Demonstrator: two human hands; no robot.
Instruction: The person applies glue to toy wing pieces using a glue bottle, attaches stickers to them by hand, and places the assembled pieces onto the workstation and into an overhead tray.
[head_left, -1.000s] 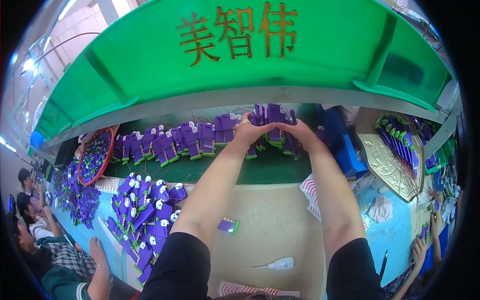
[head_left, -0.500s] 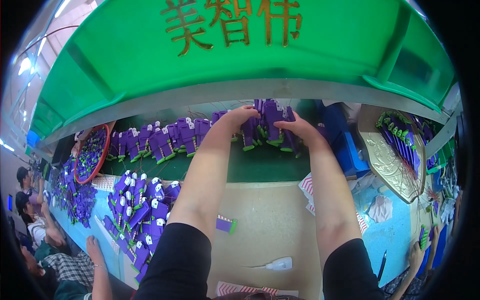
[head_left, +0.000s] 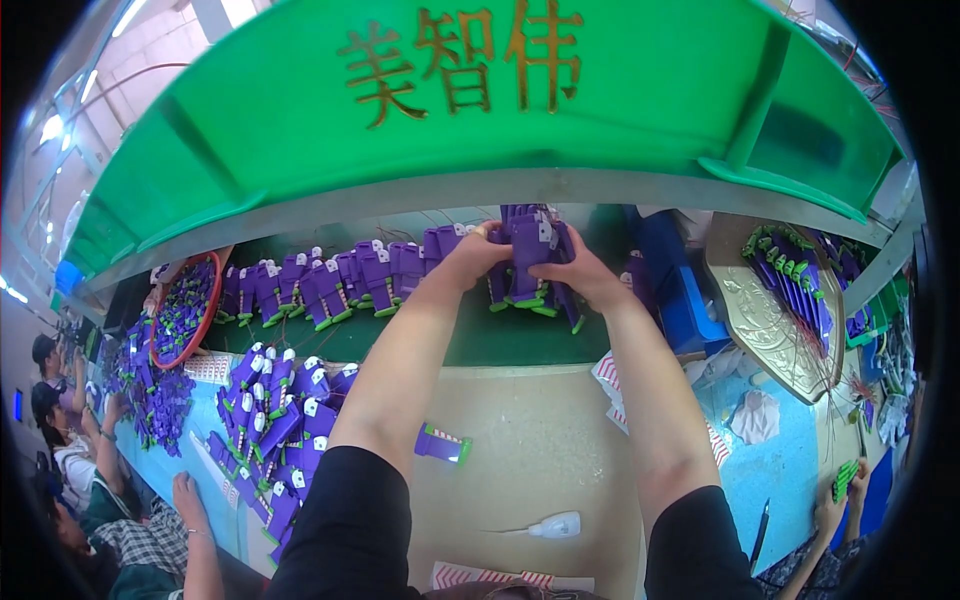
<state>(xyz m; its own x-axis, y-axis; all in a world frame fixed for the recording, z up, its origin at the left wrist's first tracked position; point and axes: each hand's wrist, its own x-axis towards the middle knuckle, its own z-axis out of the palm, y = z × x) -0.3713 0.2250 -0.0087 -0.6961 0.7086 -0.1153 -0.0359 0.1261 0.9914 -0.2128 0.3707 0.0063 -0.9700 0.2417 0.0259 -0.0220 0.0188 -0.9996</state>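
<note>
Both of my arms reach forward over the dark green strip (head_left: 500, 345) below the green hood. My left hand (head_left: 481, 256) and my right hand (head_left: 584, 272) grip a bunch of flat purple plastic pieces (head_left: 527, 262) from its two sides. These pieces have white tops and green lower ends; their exact kind is unclear. My right thumb lies across the front piece. Fingers behind the bunch are hidden. Left of my hands, a row of similar purple pieces (head_left: 375, 272) lies along the strip. One loose purple piece (head_left: 442, 445) rests on the beige tabletop beside my left forearm.
Purple pieces (head_left: 285, 425) are heaped at left, near a red-rimmed basket (head_left: 215, 305). A small white bottle (head_left: 557, 526) lies in front. To the right are a blue bin (head_left: 692, 310), a gold tray (head_left: 725, 275) and crumpled tissue (head_left: 757, 416). Co-workers' hands (head_left: 186, 498) show at both sides.
My hands have closed in around the purple bunch, which has turned more upright and shifted slightly left. The view has moved a little. The right-hand co-worker's green-striped item has shifted.
</note>
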